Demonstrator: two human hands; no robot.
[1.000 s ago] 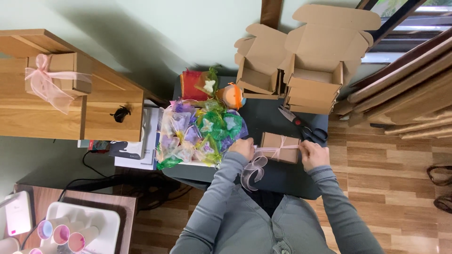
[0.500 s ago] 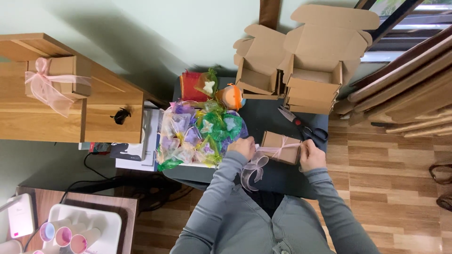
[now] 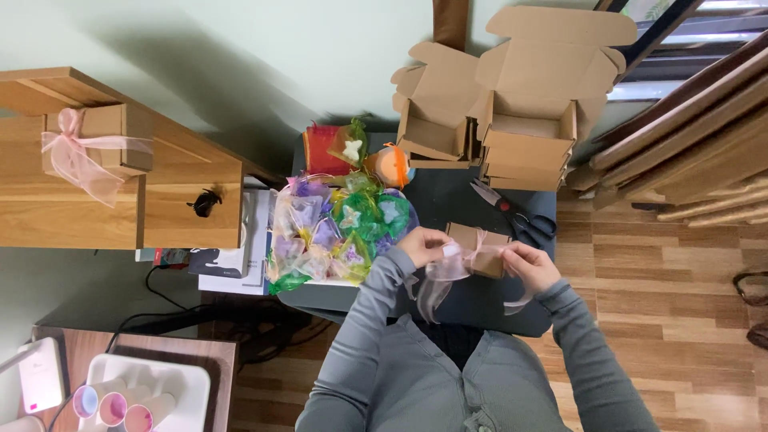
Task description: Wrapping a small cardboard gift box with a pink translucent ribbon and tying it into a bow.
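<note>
Near the tabletop's (image 3: pixel 480 304) front edge, both hands pinch pink ribbon (image 3: pixel 448 268) around a small brown box (image 3: pixel 480 250): left hand (image 3: pixel 424 246) grasping the loop, right hand (image 3: pixel 528 264) a tail. Bow-tying seems underway; tightening likely needs even opposing pulls. Compared with earlier, the hands sit slightly closer together.

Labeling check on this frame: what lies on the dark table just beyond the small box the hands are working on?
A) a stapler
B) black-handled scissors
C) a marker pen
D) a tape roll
B: black-handled scissors lie on the dark table just past the small brown box, which the left hand and right hand hold with a sheer pink ribbon around it.
</note>
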